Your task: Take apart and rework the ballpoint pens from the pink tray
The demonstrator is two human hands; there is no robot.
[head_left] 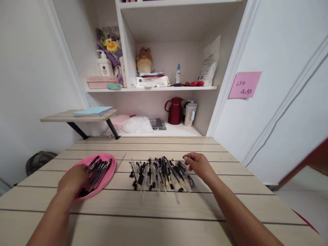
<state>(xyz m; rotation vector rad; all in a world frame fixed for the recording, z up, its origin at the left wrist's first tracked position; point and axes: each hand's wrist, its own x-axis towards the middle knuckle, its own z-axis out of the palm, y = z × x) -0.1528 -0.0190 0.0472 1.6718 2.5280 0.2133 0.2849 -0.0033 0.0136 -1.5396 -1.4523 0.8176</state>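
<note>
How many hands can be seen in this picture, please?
2: the left hand at the pink plate of pens, the right hand beside the pile of pen parts.

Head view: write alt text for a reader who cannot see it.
A person's left hand is at a pink plate of dark pens; the right hand is beside a heap of pen parts on a striped table. Behind, shelves hold household items, including a red jug.

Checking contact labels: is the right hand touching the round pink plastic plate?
Apart: the head view shows a heap of black and clear pen parts between the right hand and the plate.
</note>
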